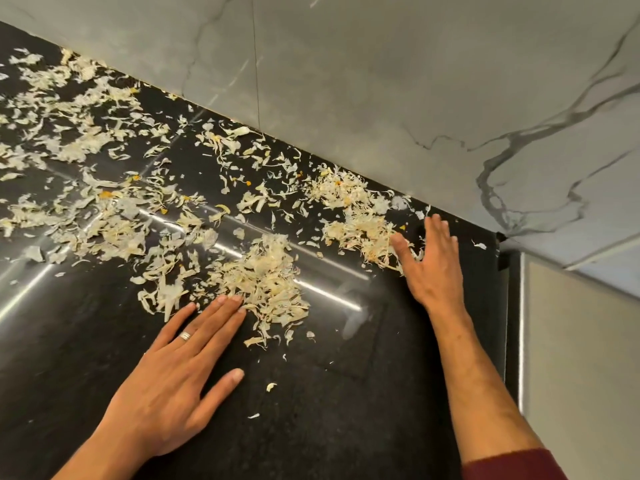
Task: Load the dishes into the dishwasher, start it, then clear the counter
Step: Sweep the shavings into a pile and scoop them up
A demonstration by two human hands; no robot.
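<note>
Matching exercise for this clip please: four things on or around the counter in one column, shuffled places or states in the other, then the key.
Things
1. left hand
2. right hand
3. ring
4. sleeve

Places or states
A. dark red, bottom edge of view
B. flat, fingertips at the nearer heap of peelings
C. on a left-hand finger
D. spread open against the heap by the wall

Pairs: 1-B, 2-D, 3-C, 4-A
</note>
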